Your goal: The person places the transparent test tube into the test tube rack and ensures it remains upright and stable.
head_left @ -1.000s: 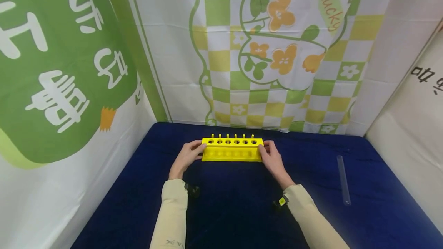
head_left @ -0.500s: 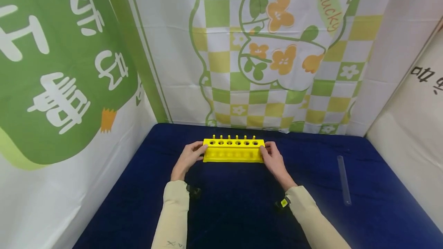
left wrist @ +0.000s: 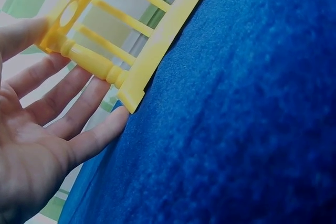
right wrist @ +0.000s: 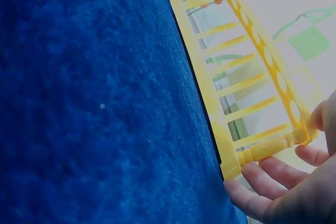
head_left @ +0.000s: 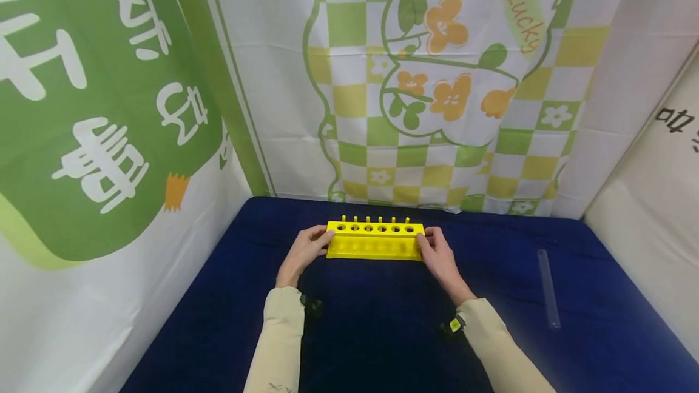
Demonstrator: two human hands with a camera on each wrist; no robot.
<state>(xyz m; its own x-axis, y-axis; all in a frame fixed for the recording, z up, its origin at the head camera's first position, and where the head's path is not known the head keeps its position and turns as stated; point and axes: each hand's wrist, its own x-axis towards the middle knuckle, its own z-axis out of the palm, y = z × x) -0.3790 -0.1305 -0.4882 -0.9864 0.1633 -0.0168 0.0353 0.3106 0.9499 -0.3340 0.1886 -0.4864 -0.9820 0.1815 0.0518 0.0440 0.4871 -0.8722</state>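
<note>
A yellow test-tube rack [head_left: 375,242] with a row of round holes stands on the dark blue cloth [head_left: 382,332] near the back wall. My left hand [head_left: 318,239] holds its left end, thumb on top and fingers along the end post. My right hand [head_left: 429,241] holds the right end the same way. In the left wrist view the left hand [left wrist: 63,77] has its fingers lying against the corner of the rack [left wrist: 136,40]. In the right wrist view the right hand [right wrist: 302,153] pinches the near end of the rack [right wrist: 210,77].
A clear glass tube [head_left: 548,287] lies flat on the cloth at the right, well apart from the rack. Printed fabric walls close in the back, left and right sides. Bare blue cloth stretches in front of the rack between my sleeves.
Both hands stay on the ends of the rack. The head view has shifted slightly; the rack shows no clear movement on the cloth.
</note>
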